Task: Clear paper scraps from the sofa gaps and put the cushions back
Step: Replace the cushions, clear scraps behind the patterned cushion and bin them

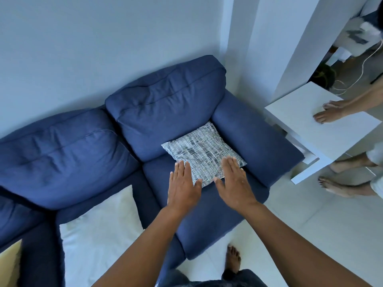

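A blue sofa (207,214) stands against the wall. A grey-and-white patterned cushion (204,154) lies flat on its right seat, against the back cushion (165,108) and the right armrest (257,137). My left hand (182,187) is open, fingers spread, over the cushion's near left edge. My right hand (234,181) is open too, resting at the cushion's near right corner. Neither hand grips anything. A cream cushion (99,235) lies on the middle seat. No paper scraps show.
A white side table (323,129) stands right of the armrest, with another person's hand (329,112) on it and bare feet (342,183) beside it. My own foot (233,259) is on the pale tiled floor. A yellowish cushion (10,264) sits at the bottom left.
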`<action>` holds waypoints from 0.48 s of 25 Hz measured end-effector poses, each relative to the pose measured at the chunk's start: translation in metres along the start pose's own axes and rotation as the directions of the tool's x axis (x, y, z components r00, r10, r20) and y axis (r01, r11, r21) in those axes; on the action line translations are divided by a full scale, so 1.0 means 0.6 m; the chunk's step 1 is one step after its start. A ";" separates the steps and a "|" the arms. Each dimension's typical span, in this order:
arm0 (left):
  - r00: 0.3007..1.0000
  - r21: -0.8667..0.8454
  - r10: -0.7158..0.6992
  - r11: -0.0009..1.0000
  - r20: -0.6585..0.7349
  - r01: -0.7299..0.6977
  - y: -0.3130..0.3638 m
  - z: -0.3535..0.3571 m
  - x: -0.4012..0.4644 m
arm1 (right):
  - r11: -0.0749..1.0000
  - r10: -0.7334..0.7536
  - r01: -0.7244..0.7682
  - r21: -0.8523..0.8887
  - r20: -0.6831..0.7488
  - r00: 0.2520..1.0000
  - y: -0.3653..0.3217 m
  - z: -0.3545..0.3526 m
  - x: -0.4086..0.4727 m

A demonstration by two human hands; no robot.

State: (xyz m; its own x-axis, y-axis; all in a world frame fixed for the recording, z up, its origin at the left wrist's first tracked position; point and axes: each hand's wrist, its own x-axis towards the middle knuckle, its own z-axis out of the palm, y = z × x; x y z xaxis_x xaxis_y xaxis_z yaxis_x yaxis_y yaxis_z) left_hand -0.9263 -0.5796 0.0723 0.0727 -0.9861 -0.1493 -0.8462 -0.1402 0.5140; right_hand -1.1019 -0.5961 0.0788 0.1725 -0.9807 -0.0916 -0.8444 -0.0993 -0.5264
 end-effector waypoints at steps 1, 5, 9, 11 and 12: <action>1.000 -0.012 -0.020 1.000 -0.007 0.019 0.015 0.009 0.007 | 1.000 -0.006 0.006 -0.002 0.021 1.000 0.017 -0.010 0.012; 0.993 -0.047 -0.118 0.992 -0.020 0.117 0.055 0.043 0.028 | 0.999 -0.030 0.029 0.015 0.121 0.992 0.071 -0.023 0.062; 0.977 -0.049 -0.212 0.976 0.011 0.212 0.038 0.068 0.045 | 0.998 -0.047 0.038 0.049 0.212 0.976 0.090 -0.003 0.113; 0.968 -0.079 -0.249 0.965 0.025 0.251 0.020 0.081 0.070 | 0.999 -0.036 0.027 0.040 0.252 0.967 0.096 0.005 0.136; 0.963 -0.106 -0.270 0.957 0.025 0.271 0.013 0.085 0.083 | 0.999 -0.035 0.029 0.028 0.273 0.961 0.100 0.007 0.144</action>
State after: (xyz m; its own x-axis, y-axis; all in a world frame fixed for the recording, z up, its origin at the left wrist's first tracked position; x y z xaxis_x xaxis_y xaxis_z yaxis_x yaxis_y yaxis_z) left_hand -0.9560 -0.6255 0.0256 0.2852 -0.9090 -0.3038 -0.7341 -0.4110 0.5406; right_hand -1.1352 -0.6863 0.0357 0.3341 -0.8934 -0.3005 -0.8245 -0.1225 -0.5525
